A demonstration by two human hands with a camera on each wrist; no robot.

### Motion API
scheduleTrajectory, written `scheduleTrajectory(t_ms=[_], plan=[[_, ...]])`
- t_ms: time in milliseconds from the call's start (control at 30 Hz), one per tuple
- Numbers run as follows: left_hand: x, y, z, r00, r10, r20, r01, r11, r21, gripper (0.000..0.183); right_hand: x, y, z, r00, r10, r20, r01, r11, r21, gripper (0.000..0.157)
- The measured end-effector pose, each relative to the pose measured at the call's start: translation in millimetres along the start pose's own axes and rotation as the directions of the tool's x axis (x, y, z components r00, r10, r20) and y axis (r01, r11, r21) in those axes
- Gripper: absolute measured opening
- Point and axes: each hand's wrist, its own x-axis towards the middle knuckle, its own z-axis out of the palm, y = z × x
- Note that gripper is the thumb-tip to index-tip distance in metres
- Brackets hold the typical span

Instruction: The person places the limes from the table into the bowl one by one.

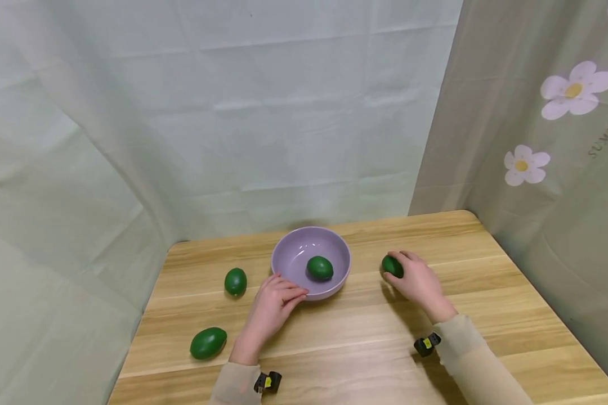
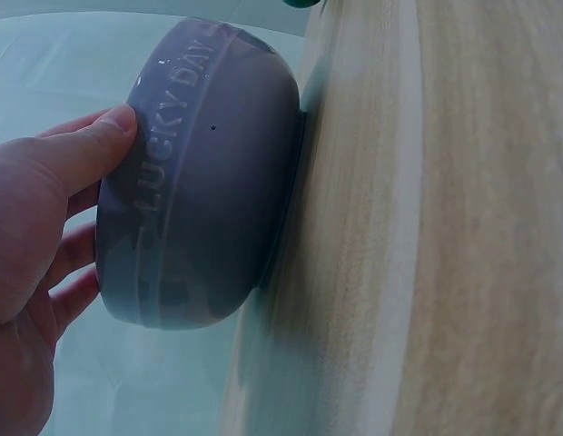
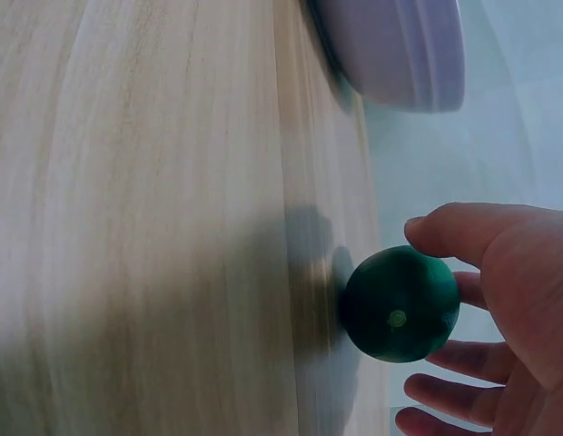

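A light purple bowl [image 1: 289,253] stands on the table, with one dark green avocado-like fruit [image 1: 320,268] inside. My left hand [image 1: 272,306] grips the bowl's near-left rim; in the left wrist view the thumb [image 2: 118,120] lies on the outer wall, which bears the raised words LUCKY DAY. To the right of the bowl, my right hand [image 1: 419,281] holds another green fruit [image 3: 400,304] between thumb and fingers. Whether this fruit still touches the table is hard to tell. Two more green fruits lie left of the bowl, one farther back [image 1: 235,282] and one nearer [image 1: 208,343].
The wooden table [image 1: 344,349] has its back edge close behind the bowl. Pale curtains [image 1: 304,124] hang behind and at the left, and a flowered grey curtain [image 1: 552,242] hangs along the right side.
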Motion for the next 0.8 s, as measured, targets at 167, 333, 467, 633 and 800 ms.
scheduleTrajectory(t_ms=[167,333,467,633,800], plan=[[-1.6,-0.1,0.6,1.0,-0.006,-0.004,0.006,1.0,-0.002,0.012,0.2,-1.2,1.5,1.0,0.006,-0.006,-0.006,1.0,-0.001,0.061],[-2.4,-0.2,1.1,1.0,-0.003,-0.01,0.003,1.0,-0.003,0.011,0.6,-1.8,1.5,1.0,0.006,-0.008,-0.006,1.0,-0.004,0.06],[-2.1,-0.4,1.2,1.0,-0.001,-0.01,0.001,1.0,0.0,0.011,0.0,-2.0,1.5,1.0,0.012,-0.004,-0.012,1.0,-0.008,0.061],[-1.2,-0.1,0.8,1.0,-0.002,-0.007,0.002,1.0,0.007,0.013,-0.3,-1.3,1.7,1.0,0.015,-0.003,-0.015,1.0,-0.008,0.062],[-1.1,0.1,0.4,1.0,0.004,-0.013,-0.004,1.0,0.002,0.013,0.0,-1.3,1.9,1.0,0.017,-0.002,-0.017,1.0,-0.011,0.063]])
